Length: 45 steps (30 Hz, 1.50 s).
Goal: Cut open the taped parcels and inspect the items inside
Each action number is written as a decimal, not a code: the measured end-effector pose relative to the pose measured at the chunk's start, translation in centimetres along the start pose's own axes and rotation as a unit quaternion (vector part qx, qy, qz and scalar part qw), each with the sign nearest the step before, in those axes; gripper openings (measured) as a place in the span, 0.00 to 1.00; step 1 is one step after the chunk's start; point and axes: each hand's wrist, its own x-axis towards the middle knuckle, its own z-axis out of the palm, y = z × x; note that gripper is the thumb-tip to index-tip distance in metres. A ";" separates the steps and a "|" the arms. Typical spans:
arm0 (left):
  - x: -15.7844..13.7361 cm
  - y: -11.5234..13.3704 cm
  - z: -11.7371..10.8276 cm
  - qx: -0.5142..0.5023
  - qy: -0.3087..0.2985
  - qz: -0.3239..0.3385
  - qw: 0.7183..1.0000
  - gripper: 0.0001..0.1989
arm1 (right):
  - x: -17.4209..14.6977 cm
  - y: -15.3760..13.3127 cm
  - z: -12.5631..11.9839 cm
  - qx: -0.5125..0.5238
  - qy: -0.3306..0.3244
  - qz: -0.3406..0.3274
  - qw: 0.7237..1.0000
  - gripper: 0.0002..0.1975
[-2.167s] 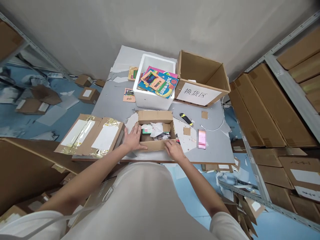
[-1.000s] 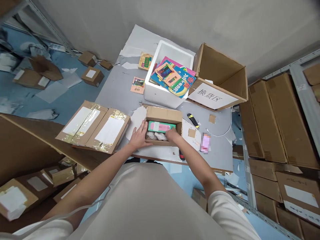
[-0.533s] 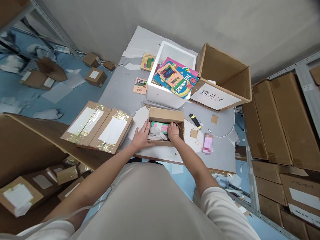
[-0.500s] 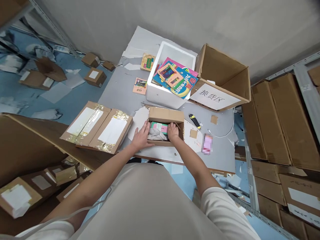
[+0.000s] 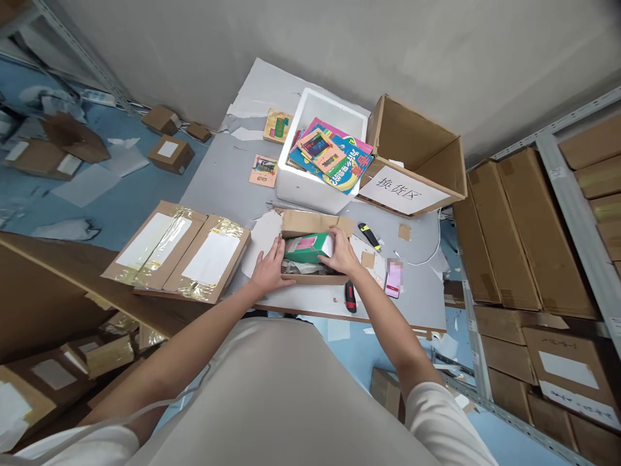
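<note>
Green box, one, two hands

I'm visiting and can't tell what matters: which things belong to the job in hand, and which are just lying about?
Part of the job, it seems:
green box, held by the right hand
open carton, left hand at its side

Apparently just lying about:
phone
yellow-and-black cutter
red-and-black cutter
books
white foam box

A bare lane of counter runs between the taped cartons and the foam box; behind the small open carton, foam box and tall open carton block the way, but rightward there is room above the low-lying yellow-black cutter and phone
</note>
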 end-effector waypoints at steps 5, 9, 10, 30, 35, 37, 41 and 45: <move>0.0 -0.1 -0.1 0.002 -0.001 0.004 1.000 0.62 | -0.4 -1.4 2.7 0.030 0.015 0.014 0.999 0.27; -0.1 0.0 -0.2 0.009 0.002 0.000 1.000 0.61 | -0.8 -3.0 3.9 -0.012 -0.002 0.034 0.999 0.33; -0.1 0.1 -0.2 0.010 0.002 -0.001 1.000 0.60 | -0.7 -3.2 3.9 -0.015 -0.010 0.039 0.999 0.33; 5.5 -1.6 -5.2 -0.030 0.011 0.015 0.999 0.62 | -13.6 -3.0 -1.5 0.045 0.072 -0.050 0.995 0.27; -2.9 1.1 -3.2 -0.081 0.049 0.168 0.981 0.46 | -12.5 -4.2 5.4 0.048 -0.030 0.001 0.998 0.28; -4.8 2.6 -2.0 -0.103 -0.019 0.205 0.973 0.50 | -12.0 -4.6 6.6 0.068 -0.040 0.007 0.997 0.33; -5.1 5.2 -0.4 -0.130 -0.034 0.150 0.980 0.57 | -11.8 -4.7 8.3 0.180 0.010 0.014 0.983 0.46; -4.0 6.4 0.0 -0.146 -0.014 0.063 0.987 0.50 | -12.3 -4.1 9.6 0.241 0.049 0.048 0.968 0.43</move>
